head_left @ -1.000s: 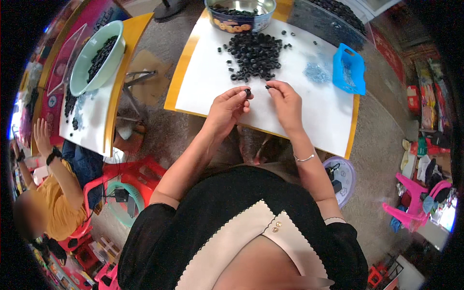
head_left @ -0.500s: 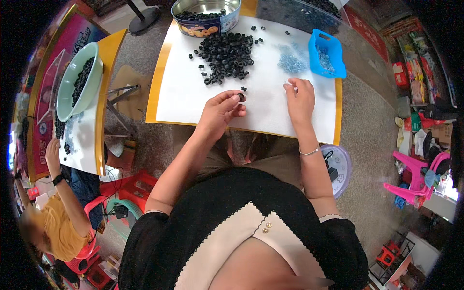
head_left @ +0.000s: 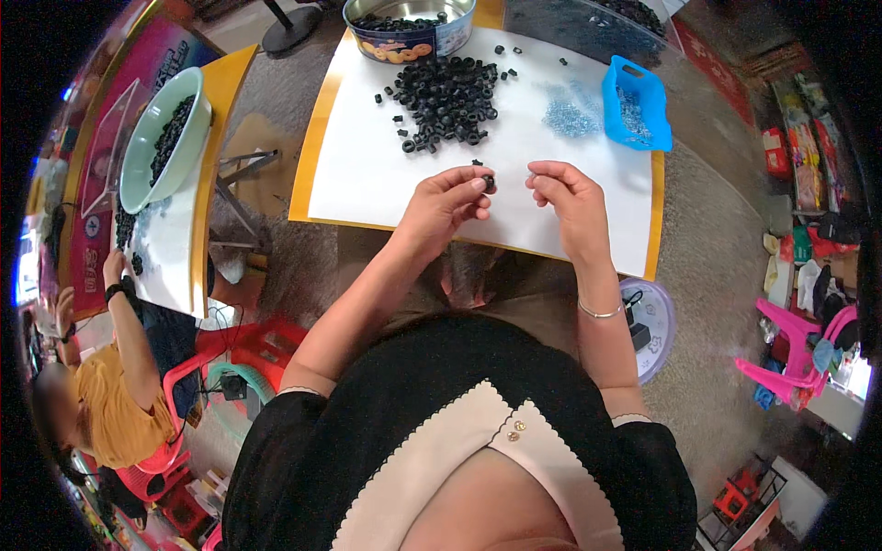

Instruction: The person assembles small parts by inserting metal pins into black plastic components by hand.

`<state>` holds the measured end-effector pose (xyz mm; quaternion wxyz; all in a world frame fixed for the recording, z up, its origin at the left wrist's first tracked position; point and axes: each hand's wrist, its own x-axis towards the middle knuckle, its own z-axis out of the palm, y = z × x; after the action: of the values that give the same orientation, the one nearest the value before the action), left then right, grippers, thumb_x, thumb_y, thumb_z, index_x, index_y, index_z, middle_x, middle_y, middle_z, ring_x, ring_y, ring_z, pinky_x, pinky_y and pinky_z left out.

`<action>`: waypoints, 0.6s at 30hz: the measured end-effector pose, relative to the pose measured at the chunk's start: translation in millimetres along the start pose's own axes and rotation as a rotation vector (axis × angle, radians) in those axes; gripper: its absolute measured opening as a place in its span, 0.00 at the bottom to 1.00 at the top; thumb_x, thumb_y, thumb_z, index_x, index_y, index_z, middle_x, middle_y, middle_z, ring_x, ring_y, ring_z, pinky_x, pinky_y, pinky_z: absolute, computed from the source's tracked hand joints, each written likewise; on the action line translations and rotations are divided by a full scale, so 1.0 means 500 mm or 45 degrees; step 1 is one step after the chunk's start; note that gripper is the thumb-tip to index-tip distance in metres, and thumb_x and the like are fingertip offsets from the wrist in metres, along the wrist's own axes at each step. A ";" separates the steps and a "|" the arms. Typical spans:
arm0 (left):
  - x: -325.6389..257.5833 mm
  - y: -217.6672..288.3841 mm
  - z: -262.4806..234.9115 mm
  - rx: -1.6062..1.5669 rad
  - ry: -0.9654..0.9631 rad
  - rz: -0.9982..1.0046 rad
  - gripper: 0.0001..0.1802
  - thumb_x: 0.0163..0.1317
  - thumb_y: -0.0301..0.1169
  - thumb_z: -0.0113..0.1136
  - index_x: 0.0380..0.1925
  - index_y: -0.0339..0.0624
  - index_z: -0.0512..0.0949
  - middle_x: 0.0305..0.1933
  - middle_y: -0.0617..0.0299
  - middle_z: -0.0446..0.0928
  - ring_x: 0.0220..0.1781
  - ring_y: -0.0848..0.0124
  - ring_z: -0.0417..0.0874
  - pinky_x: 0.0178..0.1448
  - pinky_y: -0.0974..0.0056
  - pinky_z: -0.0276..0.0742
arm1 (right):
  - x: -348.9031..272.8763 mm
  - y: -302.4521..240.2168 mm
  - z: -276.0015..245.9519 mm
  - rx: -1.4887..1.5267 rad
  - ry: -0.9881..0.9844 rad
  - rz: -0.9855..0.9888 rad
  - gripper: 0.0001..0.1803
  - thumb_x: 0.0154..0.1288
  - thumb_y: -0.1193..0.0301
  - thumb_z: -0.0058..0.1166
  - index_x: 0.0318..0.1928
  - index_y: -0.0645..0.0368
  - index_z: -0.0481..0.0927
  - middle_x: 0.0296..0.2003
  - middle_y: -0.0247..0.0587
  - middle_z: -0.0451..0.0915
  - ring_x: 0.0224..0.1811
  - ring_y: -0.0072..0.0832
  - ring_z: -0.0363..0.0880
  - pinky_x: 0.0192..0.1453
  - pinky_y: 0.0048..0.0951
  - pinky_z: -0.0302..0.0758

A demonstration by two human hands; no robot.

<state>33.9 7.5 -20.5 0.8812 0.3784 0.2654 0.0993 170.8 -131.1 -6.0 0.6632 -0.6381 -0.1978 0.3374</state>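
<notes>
Between the thumb and fingers of my left hand (head_left: 437, 209) is a small black ring-shaped part (head_left: 488, 183), held over the near edge of the white tabletop (head_left: 367, 188). My right hand (head_left: 577, 209) faces it a short way to the right. Its thumb and forefinger pinch a tiny clear piece (head_left: 531, 177), too small to name. A single black bit (head_left: 477, 163) lies just beyond my left fingers. Farther back is a heap of black ring-shaped parts (head_left: 447, 101). Right of the heap, small clear bluish pieces (head_left: 571, 118) are spread on the white surface.
A round tin (head_left: 395, 46) of black parts stands at the back. At the right edge sits a blue basket (head_left: 634, 78) with clear pieces. Another person (head_left: 129, 404) works at a left table with a green basin (head_left: 138, 191). A purple-lidded container (head_left: 654, 344) is below right.
My right hand has come closer to my left, its thumb and forefinger now pinched. The left hand still holds the black part. The table appears shifted slightly rightward in the view.
</notes>
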 end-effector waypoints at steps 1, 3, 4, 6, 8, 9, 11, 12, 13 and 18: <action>-0.001 -0.001 0.005 -0.011 -0.032 0.006 0.13 0.63 0.26 0.55 0.46 0.31 0.75 0.37 0.59 0.78 0.33 0.75 0.78 0.38 0.72 0.78 | -0.009 -0.007 0.009 0.016 -0.048 -0.022 0.06 0.60 0.77 0.53 0.37 0.65 0.79 0.30 0.36 0.80 0.31 0.17 0.72 0.37 0.18 0.69; -0.001 -0.006 0.004 -0.005 -0.073 0.020 0.13 0.63 0.26 0.55 0.45 0.31 0.75 0.36 0.59 0.78 0.32 0.75 0.78 0.37 0.72 0.78 | -0.023 -0.012 0.023 0.034 -0.101 -0.044 0.05 0.59 0.78 0.53 0.37 0.65 0.79 0.30 0.36 0.80 0.31 0.17 0.72 0.37 0.18 0.70; 0.000 -0.009 0.003 0.000 -0.122 0.032 0.13 0.62 0.26 0.55 0.45 0.31 0.76 0.35 0.59 0.78 0.32 0.75 0.78 0.37 0.72 0.78 | -0.028 -0.013 0.028 -0.027 -0.133 -0.068 0.05 0.59 0.77 0.54 0.36 0.64 0.78 0.30 0.34 0.79 0.31 0.16 0.72 0.37 0.17 0.69; 0.000 -0.011 0.003 0.022 -0.135 0.048 0.12 0.62 0.26 0.56 0.44 0.31 0.77 0.34 0.59 0.79 0.32 0.75 0.78 0.36 0.72 0.78 | -0.033 -0.012 0.037 -0.087 -0.165 -0.093 0.05 0.59 0.77 0.54 0.36 0.64 0.78 0.29 0.33 0.79 0.31 0.16 0.72 0.37 0.17 0.69; -0.005 -0.009 0.004 0.072 -0.167 0.069 0.12 0.62 0.26 0.57 0.44 0.32 0.77 0.34 0.60 0.78 0.31 0.75 0.78 0.36 0.72 0.78 | -0.036 -0.008 0.042 -0.102 -0.182 -0.139 0.04 0.59 0.76 0.55 0.35 0.63 0.79 0.29 0.31 0.78 0.31 0.14 0.72 0.38 0.16 0.70; -0.007 -0.009 0.003 0.072 -0.166 0.072 0.12 0.62 0.26 0.57 0.44 0.32 0.77 0.34 0.60 0.78 0.31 0.75 0.78 0.36 0.72 0.78 | -0.036 -0.003 0.044 -0.102 -0.185 -0.140 0.04 0.59 0.76 0.55 0.35 0.63 0.79 0.29 0.31 0.78 0.31 0.14 0.72 0.38 0.16 0.70; -0.011 -0.008 0.001 0.131 -0.160 0.100 0.12 0.61 0.26 0.57 0.43 0.32 0.77 0.34 0.60 0.78 0.30 0.76 0.78 0.36 0.71 0.78 | -0.036 0.006 0.046 -0.208 -0.180 -0.223 0.04 0.58 0.77 0.56 0.34 0.63 0.77 0.29 0.29 0.76 0.32 0.14 0.71 0.37 0.17 0.69; -0.012 -0.009 -0.002 0.130 -0.157 0.102 0.12 0.61 0.26 0.57 0.43 0.32 0.77 0.34 0.60 0.78 0.30 0.76 0.78 0.36 0.71 0.78 | -0.038 0.003 0.049 -0.208 -0.184 -0.224 0.04 0.58 0.77 0.56 0.34 0.63 0.77 0.29 0.29 0.76 0.32 0.14 0.71 0.37 0.17 0.69; -0.012 -0.010 -0.007 0.159 -0.174 0.094 0.12 0.61 0.26 0.57 0.43 0.32 0.77 0.34 0.60 0.78 0.30 0.76 0.78 0.36 0.71 0.78 | -0.041 -0.002 0.053 -0.242 -0.173 -0.214 0.04 0.58 0.77 0.56 0.34 0.62 0.77 0.29 0.29 0.75 0.32 0.14 0.70 0.37 0.17 0.69; -0.022 0.004 -0.022 0.324 -0.282 0.037 0.12 0.62 0.26 0.56 0.43 0.32 0.77 0.33 0.60 0.79 0.30 0.76 0.78 0.37 0.72 0.77 | -0.035 0.011 0.044 -0.155 -0.276 -0.105 0.05 0.58 0.76 0.57 0.34 0.60 0.75 0.27 0.27 0.73 0.31 0.13 0.69 0.38 0.17 0.68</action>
<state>18.8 11.3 -21.0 0.8485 0.4993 0.1716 0.0351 142.3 -127.8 -6.1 0.6113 -0.6283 -0.3146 0.3643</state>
